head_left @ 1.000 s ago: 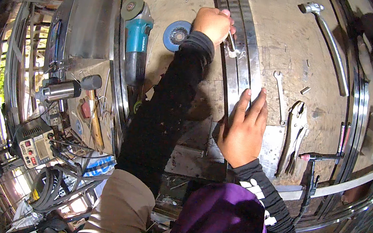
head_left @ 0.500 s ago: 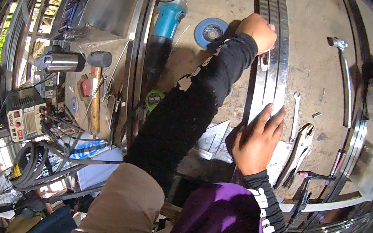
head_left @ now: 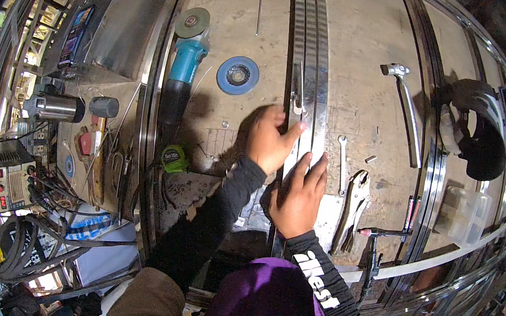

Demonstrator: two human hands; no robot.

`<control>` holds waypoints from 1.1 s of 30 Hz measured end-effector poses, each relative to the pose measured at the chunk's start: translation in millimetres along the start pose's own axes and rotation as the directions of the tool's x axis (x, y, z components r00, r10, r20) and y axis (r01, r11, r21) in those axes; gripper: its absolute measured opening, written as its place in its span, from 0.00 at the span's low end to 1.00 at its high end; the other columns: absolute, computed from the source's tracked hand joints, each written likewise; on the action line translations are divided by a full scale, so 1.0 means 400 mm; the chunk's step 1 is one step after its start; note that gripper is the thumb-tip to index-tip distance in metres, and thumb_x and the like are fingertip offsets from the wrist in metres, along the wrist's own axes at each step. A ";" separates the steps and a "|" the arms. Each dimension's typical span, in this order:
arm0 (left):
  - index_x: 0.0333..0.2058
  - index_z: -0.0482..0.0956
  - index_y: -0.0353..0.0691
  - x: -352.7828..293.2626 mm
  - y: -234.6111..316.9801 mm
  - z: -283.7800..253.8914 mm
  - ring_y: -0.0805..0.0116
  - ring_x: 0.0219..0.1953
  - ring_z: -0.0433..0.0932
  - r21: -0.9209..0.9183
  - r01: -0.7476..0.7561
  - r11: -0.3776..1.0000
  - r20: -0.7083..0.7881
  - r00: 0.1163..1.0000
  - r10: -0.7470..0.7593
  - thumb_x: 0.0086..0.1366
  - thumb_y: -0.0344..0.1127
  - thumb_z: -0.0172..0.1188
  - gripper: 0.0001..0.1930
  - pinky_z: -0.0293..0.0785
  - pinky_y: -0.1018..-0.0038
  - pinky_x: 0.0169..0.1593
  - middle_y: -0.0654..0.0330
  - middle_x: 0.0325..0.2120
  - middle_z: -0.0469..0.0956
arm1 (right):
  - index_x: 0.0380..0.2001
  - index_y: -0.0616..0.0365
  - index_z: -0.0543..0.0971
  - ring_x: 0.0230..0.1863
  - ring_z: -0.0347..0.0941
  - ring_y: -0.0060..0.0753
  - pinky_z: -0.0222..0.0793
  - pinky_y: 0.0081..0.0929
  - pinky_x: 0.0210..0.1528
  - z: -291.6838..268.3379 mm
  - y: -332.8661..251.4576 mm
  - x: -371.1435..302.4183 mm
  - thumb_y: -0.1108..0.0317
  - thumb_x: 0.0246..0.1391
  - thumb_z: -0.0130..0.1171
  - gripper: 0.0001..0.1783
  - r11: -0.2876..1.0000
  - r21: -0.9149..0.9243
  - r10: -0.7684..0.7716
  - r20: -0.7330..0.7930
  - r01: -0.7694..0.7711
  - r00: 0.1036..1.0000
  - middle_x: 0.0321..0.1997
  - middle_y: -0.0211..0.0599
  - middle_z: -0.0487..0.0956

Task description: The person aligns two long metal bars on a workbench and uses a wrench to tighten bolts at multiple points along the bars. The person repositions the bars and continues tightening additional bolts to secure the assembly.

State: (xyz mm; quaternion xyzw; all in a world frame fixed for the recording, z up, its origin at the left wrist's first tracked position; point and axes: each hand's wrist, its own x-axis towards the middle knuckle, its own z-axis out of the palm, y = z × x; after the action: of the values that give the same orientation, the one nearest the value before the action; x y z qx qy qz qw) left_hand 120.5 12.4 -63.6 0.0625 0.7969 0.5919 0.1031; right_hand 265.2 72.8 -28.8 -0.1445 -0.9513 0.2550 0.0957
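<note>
Two or more long shiny metal bars (head_left: 315, 80) lie side by side, running away from me. My left hand (head_left: 270, 141) is beside their left edge, thumb stretched toward the metal and fingers apart and slightly blurred; nothing shows in it. Just beyond its thumb, a thin metal tool (head_left: 299, 103) lies along the bars, its kind unclear. My right hand (head_left: 298, 199) lies flat with fingers extended over the near part of the bars. A metal plate (head_left: 252, 212) shows partly under and beside my wrists.
At left are an angle grinder (head_left: 186, 63), a blue grinding disc (head_left: 238, 75) and a green tape measure (head_left: 174, 158). At right are a wrench (head_left: 341, 164), locking pliers (head_left: 356, 200), a hammer (head_left: 405, 108) and a clear plastic box (head_left: 464, 214). A welding machine (head_left: 10, 180) stands far left.
My left hand has drawn back toward me along the bars and opened from a closed grip, leaving the thin tool on the metal. My right hand stays on the bars. The whole view has shifted.
</note>
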 end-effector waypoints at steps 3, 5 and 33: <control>0.49 0.79 0.26 -0.063 0.028 0.018 0.45 0.48 0.82 0.080 0.070 0.994 -0.013 0.998 -0.069 0.59 0.42 0.75 0.28 0.78 0.57 0.52 0.36 0.46 0.82 | 0.72 0.76 0.56 0.68 0.57 0.83 0.55 0.64 0.71 -0.007 0.010 -0.002 0.66 0.49 0.65 0.50 1.000 0.026 0.001 -0.014 -0.001 1.000 0.73 0.84 0.51; 0.51 0.78 0.24 -0.058 0.043 0.019 0.39 0.49 0.81 0.168 0.134 0.977 0.074 0.986 -0.149 0.58 0.41 0.75 0.30 0.77 0.55 0.55 0.34 0.48 0.81 | 0.71 0.76 0.56 0.69 0.57 0.82 0.55 0.63 0.71 -0.012 0.009 0.000 0.66 0.48 0.65 0.50 0.999 0.043 0.000 -0.024 0.001 1.000 0.73 0.83 0.51; 0.47 0.81 0.30 0.255 0.075 -0.001 0.55 0.42 0.80 0.651 -0.458 0.606 0.337 0.889 0.310 0.53 0.32 0.71 0.22 0.78 0.64 0.50 0.46 0.38 0.80 | 0.73 0.69 0.53 0.71 0.53 0.80 0.53 0.63 0.74 0.084 0.062 -0.011 0.67 0.44 0.68 0.55 0.997 0.070 0.033 -0.127 -0.024 0.991 0.77 0.75 0.46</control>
State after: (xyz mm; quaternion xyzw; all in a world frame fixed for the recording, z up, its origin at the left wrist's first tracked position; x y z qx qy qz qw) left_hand 20.7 43.4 -44.2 0.3236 0.9166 0.2341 0.0160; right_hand 266.2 76.5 -70.5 -0.1706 -0.9318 0.2790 0.1577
